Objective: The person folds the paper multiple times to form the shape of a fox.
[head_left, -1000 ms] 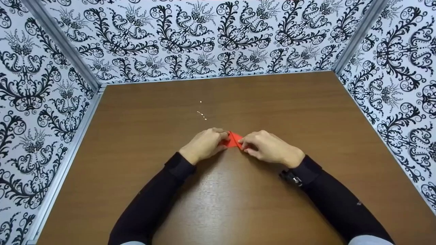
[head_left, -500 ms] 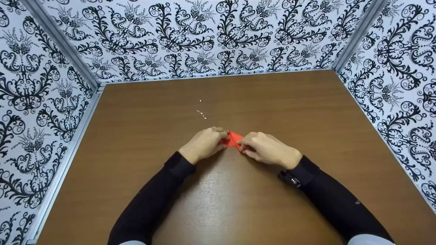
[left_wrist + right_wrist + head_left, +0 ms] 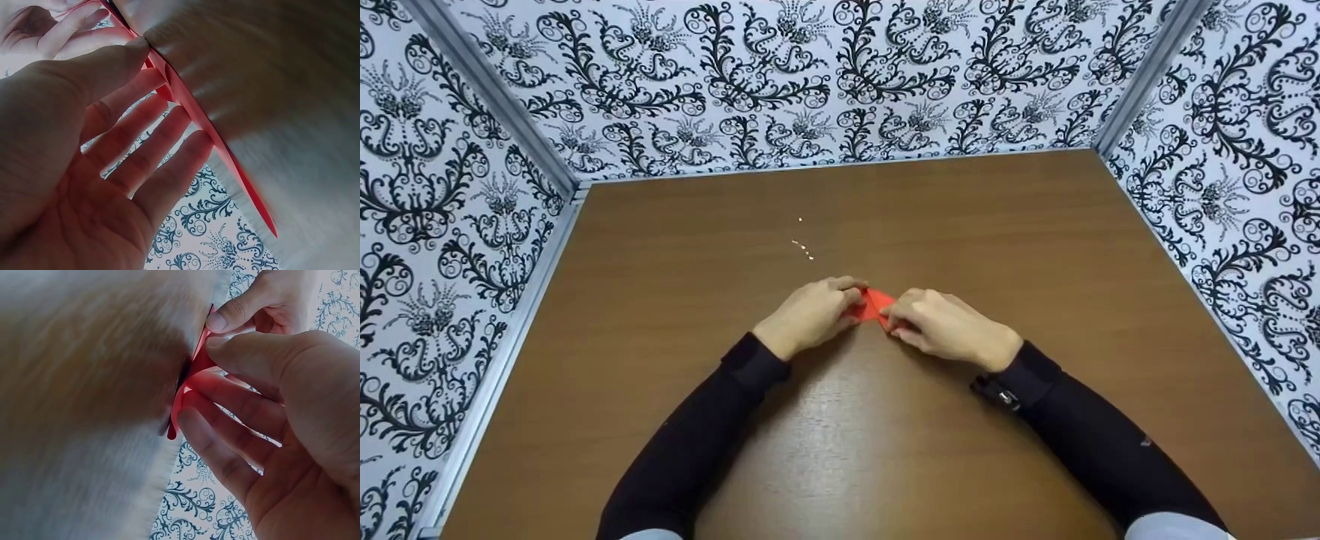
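Observation:
A small folded piece of red paper point(image 3: 874, 305) lies on the wooden table between the two hands, with a crease running across its middle. On its left side, my left hand point(image 3: 818, 315) holds it, thumb and fingertips at the edge; in the left wrist view the paper point(image 3: 194, 107) shows as a thin strip along the tabletop. My right hand point(image 3: 949, 324) pinches the other side between thumb and fingers. There, in the right wrist view, a flap of the paper point(image 3: 201, 361) bends up off the table. The fingers cover both ends of the paper in the head view.
Several tiny pale specks point(image 3: 803, 249) lie on the wooden table point(image 3: 697, 247) beyond the left hand. Walls with a black-and-white scroll pattern point(image 3: 780, 82) enclose the table at the back and both sides, joined by grey metal posts point(image 3: 1140, 75).
My right hand has shifted slightly left and pinches the paper closer to its middle crease. The left hand holds nearly the same spot.

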Motion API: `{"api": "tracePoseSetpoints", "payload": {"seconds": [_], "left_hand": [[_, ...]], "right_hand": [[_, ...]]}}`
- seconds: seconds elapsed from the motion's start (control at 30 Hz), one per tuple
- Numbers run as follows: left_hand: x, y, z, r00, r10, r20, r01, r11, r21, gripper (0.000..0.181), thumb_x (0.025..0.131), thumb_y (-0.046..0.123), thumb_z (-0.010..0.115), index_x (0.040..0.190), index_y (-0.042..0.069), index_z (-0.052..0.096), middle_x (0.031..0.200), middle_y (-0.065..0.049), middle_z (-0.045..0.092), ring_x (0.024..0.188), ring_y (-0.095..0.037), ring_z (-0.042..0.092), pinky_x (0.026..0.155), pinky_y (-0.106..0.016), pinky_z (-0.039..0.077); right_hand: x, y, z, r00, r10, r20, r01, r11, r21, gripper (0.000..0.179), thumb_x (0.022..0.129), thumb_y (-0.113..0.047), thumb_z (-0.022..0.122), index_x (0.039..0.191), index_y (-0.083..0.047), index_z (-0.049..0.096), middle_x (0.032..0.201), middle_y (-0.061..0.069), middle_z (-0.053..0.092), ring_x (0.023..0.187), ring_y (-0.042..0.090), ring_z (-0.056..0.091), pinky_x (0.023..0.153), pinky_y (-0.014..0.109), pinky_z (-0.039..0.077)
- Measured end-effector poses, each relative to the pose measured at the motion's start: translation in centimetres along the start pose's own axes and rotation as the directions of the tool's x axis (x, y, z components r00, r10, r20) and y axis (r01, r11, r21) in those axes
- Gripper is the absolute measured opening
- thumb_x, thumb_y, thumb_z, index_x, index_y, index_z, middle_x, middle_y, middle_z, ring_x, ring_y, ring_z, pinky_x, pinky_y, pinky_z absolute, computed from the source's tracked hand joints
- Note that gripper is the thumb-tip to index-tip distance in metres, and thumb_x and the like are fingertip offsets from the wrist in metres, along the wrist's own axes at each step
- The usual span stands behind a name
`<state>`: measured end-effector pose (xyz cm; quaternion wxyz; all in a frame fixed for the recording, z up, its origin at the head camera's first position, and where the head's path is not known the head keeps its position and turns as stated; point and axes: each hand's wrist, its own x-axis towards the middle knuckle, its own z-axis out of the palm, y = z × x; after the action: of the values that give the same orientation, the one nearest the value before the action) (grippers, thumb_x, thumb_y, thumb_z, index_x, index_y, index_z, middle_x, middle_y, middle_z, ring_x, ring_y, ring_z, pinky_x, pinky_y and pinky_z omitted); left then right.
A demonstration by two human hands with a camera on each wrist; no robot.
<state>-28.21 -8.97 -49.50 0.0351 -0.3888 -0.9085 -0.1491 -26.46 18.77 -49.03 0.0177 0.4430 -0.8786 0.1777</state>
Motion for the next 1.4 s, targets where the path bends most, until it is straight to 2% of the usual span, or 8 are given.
{"api": "tracePoseSetpoints", "payload": {"seconds": [0.23,0.47,0.63,0.8,0.9,1.07,1.3,1.4], "left_hand": [[0.0,0.1,-0.3,0.999,-0.018,0.038,0.017,0.999,0.029,0.028,0.111,0.02,0.083,0.135,0.005,0.081,0.157,-0.016,0.075,0.14,-0.038,0.076,0.115,-0.049,0.066],[-0.2,0.3,-0.3,0.998,-0.035,0.06,0.031,0.997,0.066,0.05,0.112,0.023,0.081,0.157,0.004,0.069,0.158,-0.018,0.074,0.14,-0.039,0.076,0.114,-0.05,0.067],[-0.4,0.4,-0.1,0.998,-0.017,0.06,0.012,0.997,0.08,0.043,0.113,0.022,0.079,0.154,0.007,0.074,0.165,-0.017,0.07,0.141,-0.04,0.075,0.114,-0.05,0.067],[-0.4,0.6,0.0,0.999,0.019,0.036,-0.022,0.994,0.109,0.039,0.113,0.019,0.08,0.149,0.006,0.077,0.161,-0.016,0.071,0.137,-0.039,0.075,0.111,-0.048,0.068],[-0.4,0.7,0.0,0.999,0.02,0.046,-0.025,0.993,0.119,0.038,0.113,0.019,0.079,0.149,0.007,0.077,0.16,-0.014,0.071,0.136,-0.039,0.075,0.11,-0.047,0.068],[-0.4,0.8,-0.2,0.998,0.003,0.067,-0.01,0.994,0.113,0.041,0.115,0.019,0.077,0.153,0.007,0.075,0.163,-0.013,0.07,0.141,-0.04,0.073,0.112,-0.049,0.067],[-0.5,1.0,-0.4,0.987,-0.071,0.143,0.056,0.992,0.112,0.047,0.118,0.023,0.072,0.163,0.011,0.068,0.174,-0.008,0.064,0.155,-0.039,0.065,0.116,-0.053,0.066],[-0.4,1.1,-0.4,0.987,-0.082,0.14,0.067,0.992,0.108,0.047,0.118,0.024,0.072,0.163,0.012,0.069,0.173,-0.007,0.064,0.155,-0.039,0.065,0.117,-0.053,0.065]], "right_hand": [[0.1,0.2,0.0,1.0,-0.013,-0.012,0.013,1.0,-0.005,0.009,0.107,-0.01,0.084,0.114,-0.014,0.084,0.114,0.004,0.083,0.109,0.022,0.081,0.093,0.045,0.07],[0.1,0.1,0.2,1.0,-0.02,-0.012,0.02,1.0,-0.007,0.007,0.107,-0.011,0.085,0.113,-0.014,0.084,0.112,0.004,0.083,0.107,0.023,0.081,0.092,0.046,0.07],[0.2,0.1,0.2,1.0,-0.012,-0.003,0.012,1.0,-0.004,0.007,0.107,-0.012,0.085,0.114,-0.014,0.084,0.114,0.005,0.084,0.108,0.023,0.082,0.093,0.046,0.07],[0.2,0.0,0.2,1.0,-0.005,0.002,0.005,1.0,-0.006,0.006,0.107,-0.013,0.085,0.113,-0.015,0.085,0.114,0.004,0.084,0.109,0.023,0.081,0.093,0.046,0.07],[0.2,0.0,0.1,1.0,-0.003,0.002,0.003,1.0,-0.006,0.006,0.107,-0.013,0.085,0.113,-0.015,0.085,0.113,0.004,0.084,0.109,0.023,0.081,0.093,0.046,0.07],[0.2,0.0,0.0,1.0,-0.001,0.002,0.001,1.0,-0.008,0.006,0.107,-0.012,0.085,0.112,-0.015,0.084,0.111,0.004,0.083,0.106,0.022,0.08,0.091,0.046,0.069],[0.2,0.0,0.2,1.0,-0.01,0.004,0.01,1.0,0.024,0.008,0.106,-0.009,0.085,0.111,-0.015,0.084,0.11,0.003,0.083,0.106,0.023,0.08,0.091,0.046,0.069],[0.1,-0.1,0.1,1.0,-0.011,0.002,0.011,1.0,0.027,0.007,0.106,-0.01,0.085,0.111,-0.015,0.084,0.111,0.003,0.083,0.106,0.023,0.08,0.092,0.047,0.069]]}}
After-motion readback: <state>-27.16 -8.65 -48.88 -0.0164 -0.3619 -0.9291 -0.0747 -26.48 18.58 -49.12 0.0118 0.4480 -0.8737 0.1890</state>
